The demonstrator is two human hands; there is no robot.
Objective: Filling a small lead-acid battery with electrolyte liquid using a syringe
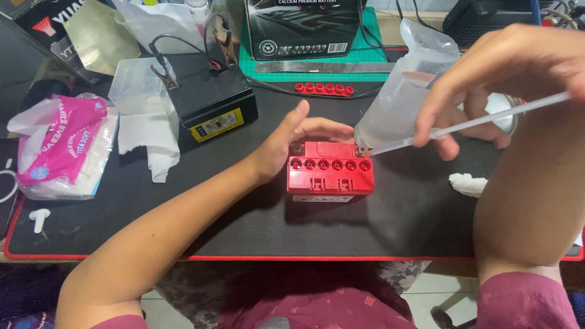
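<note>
6 open round holes run in a row along the top of the red battery (329, 175), which sits at the middle of the black mat (183, 207) on the counter. The left hand (291, 141) steadies it from 10 o'clock, palm against the left end and fingers curved loosely behind the back edge; its grip is wide, bracing rather than clasping. The right hand (487, 85), up at 2 o'clock, pinches a thin clear tube (469, 125) between thumb and fingers, a narrow grip, and seems to press the clear plastic bottle (402, 97) as well. The tube slants down to the hole at the far right of the row.

To do this well, I judge that the tube tip should stay inside that 1 hole, the battery should stay level under the bracing hand, and the bottle should tilt slowly so nothing spills across the top.

Hard to tell: the liquid level in the bottle, how the tube joins it, and whether the tip is actually in the hole. The right forearm hides part of the mat at 4 o'clock.
</note>
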